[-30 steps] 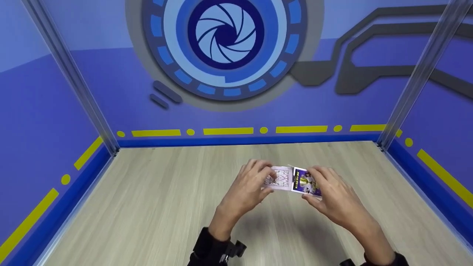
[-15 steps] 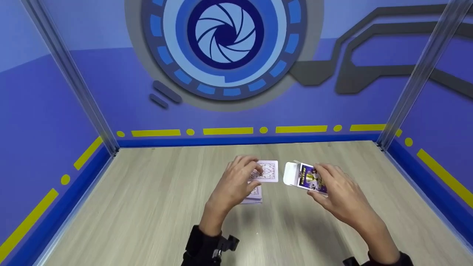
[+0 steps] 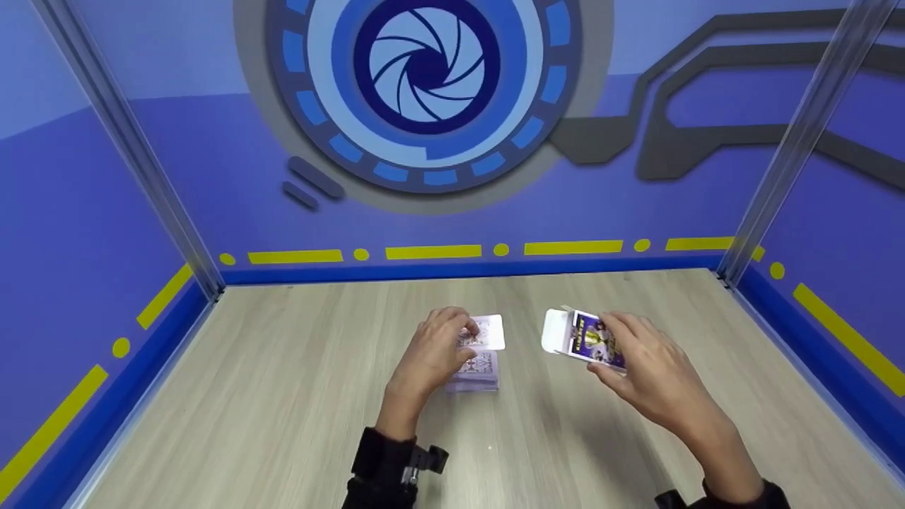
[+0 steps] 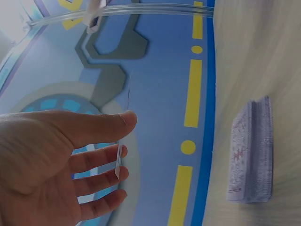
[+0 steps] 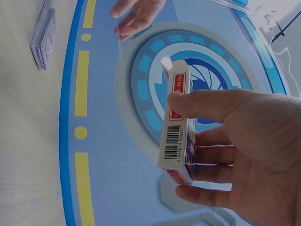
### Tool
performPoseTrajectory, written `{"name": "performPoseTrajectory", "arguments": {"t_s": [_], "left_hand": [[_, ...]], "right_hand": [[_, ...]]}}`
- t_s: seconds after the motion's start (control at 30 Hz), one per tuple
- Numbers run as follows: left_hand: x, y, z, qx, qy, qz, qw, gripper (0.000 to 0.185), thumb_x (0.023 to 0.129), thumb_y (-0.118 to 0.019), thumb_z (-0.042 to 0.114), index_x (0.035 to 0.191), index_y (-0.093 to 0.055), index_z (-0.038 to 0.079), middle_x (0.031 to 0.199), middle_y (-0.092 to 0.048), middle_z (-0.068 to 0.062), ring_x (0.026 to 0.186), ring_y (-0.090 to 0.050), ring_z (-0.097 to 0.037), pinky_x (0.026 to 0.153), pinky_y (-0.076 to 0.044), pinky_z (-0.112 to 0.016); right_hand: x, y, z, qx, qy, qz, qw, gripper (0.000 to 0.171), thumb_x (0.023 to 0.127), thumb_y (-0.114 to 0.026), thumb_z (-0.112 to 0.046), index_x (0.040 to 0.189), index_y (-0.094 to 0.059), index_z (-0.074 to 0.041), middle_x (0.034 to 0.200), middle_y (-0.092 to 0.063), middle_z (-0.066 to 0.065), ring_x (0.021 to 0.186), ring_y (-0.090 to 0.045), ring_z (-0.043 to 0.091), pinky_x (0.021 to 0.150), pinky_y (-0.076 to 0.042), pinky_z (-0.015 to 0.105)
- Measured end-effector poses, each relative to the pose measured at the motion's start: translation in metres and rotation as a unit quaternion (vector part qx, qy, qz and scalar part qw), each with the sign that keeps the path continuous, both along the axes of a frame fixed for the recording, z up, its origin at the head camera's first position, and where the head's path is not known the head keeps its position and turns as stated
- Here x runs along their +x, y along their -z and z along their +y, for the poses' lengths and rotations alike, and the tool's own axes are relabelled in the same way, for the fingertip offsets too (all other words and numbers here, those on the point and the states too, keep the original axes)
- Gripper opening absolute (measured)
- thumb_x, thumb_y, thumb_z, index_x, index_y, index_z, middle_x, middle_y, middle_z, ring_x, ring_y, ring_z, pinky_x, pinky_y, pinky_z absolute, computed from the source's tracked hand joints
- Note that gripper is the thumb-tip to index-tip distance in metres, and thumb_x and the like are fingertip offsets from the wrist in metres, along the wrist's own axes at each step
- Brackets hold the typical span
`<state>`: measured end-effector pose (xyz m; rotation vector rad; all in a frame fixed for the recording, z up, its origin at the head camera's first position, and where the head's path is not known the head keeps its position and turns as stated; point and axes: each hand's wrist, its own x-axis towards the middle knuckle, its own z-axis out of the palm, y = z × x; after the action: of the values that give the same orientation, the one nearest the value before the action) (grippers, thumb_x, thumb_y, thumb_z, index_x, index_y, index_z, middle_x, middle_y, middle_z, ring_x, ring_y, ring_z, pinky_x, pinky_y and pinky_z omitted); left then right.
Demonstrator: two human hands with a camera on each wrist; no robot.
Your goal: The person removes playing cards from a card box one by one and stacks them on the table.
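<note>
My left hand (image 3: 431, 353) pinches a thin playing card (image 3: 489, 332) with a patterned back; whether there is more than one card I cannot tell. In the left wrist view, the card (image 4: 119, 162) is seen edge-on between thumb and fingers. Just below it on the table lies a stack of playing cards (image 3: 479, 371), also seen in the left wrist view as a neat deck (image 4: 249, 155). My right hand (image 3: 654, 378) grips a purple and white card box (image 3: 592, 339), its white flap open towards the left. A barcode on the box (image 5: 175, 141) shows in the right wrist view.
The wooden table (image 3: 297, 396) carries the deck near its middle. Blue printed panels (image 3: 438, 226) stand behind it and along both sides, with metal posts (image 3: 152, 155) at the back corners.
My left hand has drawn the card leftwards, away from the box, to above the deck, which has come into view. The right hand moved slightly right with the box, and its flap now shows.
</note>
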<state>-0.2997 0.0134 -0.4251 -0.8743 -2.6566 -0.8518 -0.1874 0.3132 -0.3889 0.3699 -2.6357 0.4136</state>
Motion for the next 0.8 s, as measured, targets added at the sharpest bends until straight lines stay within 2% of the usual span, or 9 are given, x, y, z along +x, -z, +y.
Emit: {"name": "performPoseTrajectory", "arguments": {"t_s": [0.2, 0.47, 0.67, 0.8], "left_hand": [[-0.009, 0.016, 0.002, -0.015, -0.012, -0.033, 0.9993, 0.023, 0.085, -0.082, 0.005, 0.106, -0.073, 0.008, 0.123, -0.066, -0.008, 0.124, -0.056, -0.029, 0.106, -0.043, -0.05], [-0.019, 0.038, 0.005, -0.046, -0.032, -0.05, 0.9972, 0.026, 0.081, -0.079, -0.001, 0.106, -0.074, 0.007, 0.116, -0.069, -0.008, 0.114, -0.061, -0.029, 0.1, -0.047, -0.049], [-0.024, 0.053, 0.007, -0.068, -0.028, -0.06, 0.9955, 0.027, 0.079, -0.076, -0.003, 0.104, -0.074, 0.006, 0.112, -0.07, -0.009, 0.108, -0.062, -0.029, 0.097, -0.049, -0.046], [-0.026, 0.059, 0.009, -0.064, -0.021, -0.072, 0.9952, 0.029, 0.077, -0.074, -0.005, 0.103, -0.074, 0.005, 0.111, -0.07, -0.01, 0.107, -0.062, -0.029, 0.096, -0.049, -0.044]], "right_hand": [[-0.001, 0.0, -0.001, 0.004, 0.002, -0.007, 1.0, 0.068, 0.083, -0.088, -0.024, 0.138, -0.059, 0.002, 0.133, -0.061, 0.02, 0.115, -0.06, 0.037, 0.092, -0.049, 0.06], [-0.002, 0.001, -0.001, 0.006, 0.004, -0.007, 1.0, 0.069, 0.083, -0.089, -0.026, 0.138, -0.059, 0.002, 0.132, -0.061, 0.021, 0.116, -0.06, 0.039, 0.093, -0.049, 0.061], [-0.002, 0.003, 0.0, 0.0, -0.002, -0.005, 1.0, 0.067, 0.083, -0.089, -0.026, 0.138, -0.06, 0.0, 0.132, -0.062, 0.019, 0.116, -0.061, 0.038, 0.092, -0.049, 0.061], [-0.002, 0.002, 0.0, 0.0, 0.0, -0.009, 1.0, 0.067, 0.083, -0.088, -0.026, 0.138, -0.06, 0.0, 0.132, -0.062, 0.019, 0.117, -0.06, 0.038, 0.093, -0.048, 0.061]]}}
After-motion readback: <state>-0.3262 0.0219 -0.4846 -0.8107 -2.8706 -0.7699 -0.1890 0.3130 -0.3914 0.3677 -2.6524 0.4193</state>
